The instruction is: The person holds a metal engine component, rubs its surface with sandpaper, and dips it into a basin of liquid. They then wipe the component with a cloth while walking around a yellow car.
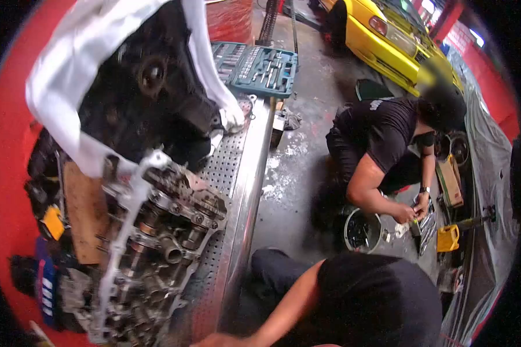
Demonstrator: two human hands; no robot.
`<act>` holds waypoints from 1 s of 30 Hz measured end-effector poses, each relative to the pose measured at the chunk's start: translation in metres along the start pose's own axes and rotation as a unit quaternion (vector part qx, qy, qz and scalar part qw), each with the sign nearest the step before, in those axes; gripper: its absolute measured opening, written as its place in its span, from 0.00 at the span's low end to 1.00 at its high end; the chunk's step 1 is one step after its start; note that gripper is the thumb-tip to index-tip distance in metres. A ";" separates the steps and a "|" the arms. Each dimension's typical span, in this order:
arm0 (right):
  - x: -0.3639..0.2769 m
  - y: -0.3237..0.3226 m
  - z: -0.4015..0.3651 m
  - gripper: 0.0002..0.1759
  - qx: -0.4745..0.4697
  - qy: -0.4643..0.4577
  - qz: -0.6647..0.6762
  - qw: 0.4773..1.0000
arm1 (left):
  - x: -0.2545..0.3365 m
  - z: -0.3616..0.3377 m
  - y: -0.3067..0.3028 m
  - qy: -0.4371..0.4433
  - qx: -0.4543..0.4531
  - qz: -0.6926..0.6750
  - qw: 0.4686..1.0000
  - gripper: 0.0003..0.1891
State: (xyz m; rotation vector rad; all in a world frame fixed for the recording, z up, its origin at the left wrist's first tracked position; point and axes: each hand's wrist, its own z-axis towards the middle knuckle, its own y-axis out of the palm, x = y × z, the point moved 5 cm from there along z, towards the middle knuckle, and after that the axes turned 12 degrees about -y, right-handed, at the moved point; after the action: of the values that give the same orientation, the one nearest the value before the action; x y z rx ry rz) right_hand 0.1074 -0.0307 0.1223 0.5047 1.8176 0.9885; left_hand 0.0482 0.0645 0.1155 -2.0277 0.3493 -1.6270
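Observation:
Neither of my own hands can be made out. At the bottom, a person in a black shirt (382, 301) bends near the bench; their bare arm (295, 301) reaches to the lower left, where a blurred hand (220, 340) is cut off by the frame's edge. What that hand touches is hidden. A greasy, opened engine part (168, 248) with shafts and a round pipe stub stands on the perforated metal bench (228, 165). Behind it rises a large dark engine casting (139, 98), partly draped with white cloth (61, 87).
An open socket set (260, 66) lies at the bench's far end. Another person (382, 127) crouches on the floor beside a round pan (362, 230), hands at small parts. A yellow jug (447, 238), a grey sheet (492, 191) and a yellow car (382, 40) are around them.

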 end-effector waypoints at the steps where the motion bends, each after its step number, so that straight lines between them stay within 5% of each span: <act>1: -0.013 -0.008 -0.013 0.27 0.030 0.025 -0.010 0.999 | 0.016 -0.001 0.007 -0.021 -0.045 -0.024 0.998 0.15; 2: -0.018 -0.019 -0.023 0.27 0.070 0.030 -0.034 0.997 | 0.031 -0.003 0.013 -0.048 -0.092 -0.042 0.994 0.14; 3: 0.012 -0.052 -0.015 0.26 0.105 -0.076 -0.131 0.983 | 0.047 -0.004 0.021 -0.078 -0.140 -0.066 0.985 0.14; 5: -0.074 -0.052 -0.054 0.28 0.226 -0.016 -0.165 0.960 | 0.088 -0.008 0.039 -0.129 -0.226 -0.111 0.959 0.13; 6: -0.092 -0.063 -0.064 0.27 0.257 -0.034 -0.187 0.948 | 0.113 -0.006 0.059 -0.096 -0.280 -0.161 0.942 0.16; 9: -0.161 -0.084 -0.094 0.29 0.315 -0.091 -0.135 0.935 | 0.211 -0.020 0.105 -0.229 -0.370 -0.346 0.832 0.15; 11: -0.226 -0.083 -0.119 0.28 0.332 -0.127 -0.166 0.920 | 0.250 -0.024 0.132 -0.228 -0.414 -0.329 0.818 0.14; 12: -0.263 -0.080 -0.134 0.28 0.342 -0.124 -0.195 0.911 | 0.279 -0.018 0.142 -0.027 -0.374 -0.223 0.900 0.14; 13: -0.285 -0.084 -0.144 0.27 0.376 -0.094 -0.154 0.909 | 0.307 -0.018 0.157 0.177 -0.309 -0.110 0.928 0.13; 14: -0.304 -0.092 -0.151 0.28 0.379 -0.116 -0.154 0.905 | 0.335 -0.028 0.167 0.368 -0.222 0.010 0.903 0.13; 17: -0.356 -0.116 -0.162 0.28 0.400 -0.153 -0.167 0.888 | 0.394 -0.028 0.199 0.362 -0.242 0.079 0.897 0.13; 18: -0.373 -0.117 -0.164 0.28 0.406 -0.165 -0.165 0.883 | 0.408 -0.029 0.208 0.293 -0.260 0.001 0.920 0.13; 19: -0.390 -0.121 -0.166 0.27 0.414 -0.177 -0.165 0.878 | 0.396 -0.019 0.227 0.115 -0.329 -0.089 0.933 0.13; 22: -0.430 -0.128 -0.161 0.24 0.355 -0.190 -0.080 0.912 | 0.436 -0.016 0.254 -0.155 -0.506 -0.346 0.775 0.15; 25: -0.476 -0.144 -0.150 0.25 0.321 -0.225 -0.134 0.910 | 0.473 -0.006 0.280 -0.201 -0.545 -0.402 0.707 0.16; 27: -0.501 -0.170 -0.132 0.25 0.308 -0.238 -0.164 0.906 | 0.498 0.006 0.301 -0.191 -0.534 -0.400 0.720 0.15; 30: -0.541 -0.201 -0.118 0.25 0.312 -0.204 -0.158 0.914 | 0.507 0.050 0.344 -0.090 -0.461 -0.232 0.852 0.15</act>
State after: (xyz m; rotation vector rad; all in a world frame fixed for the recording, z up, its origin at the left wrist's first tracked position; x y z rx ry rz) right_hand 0.2594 -0.5764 0.2847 0.7112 1.7268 0.0448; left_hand 0.2613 -0.4646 0.3442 -3.1677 0.7160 -1.6767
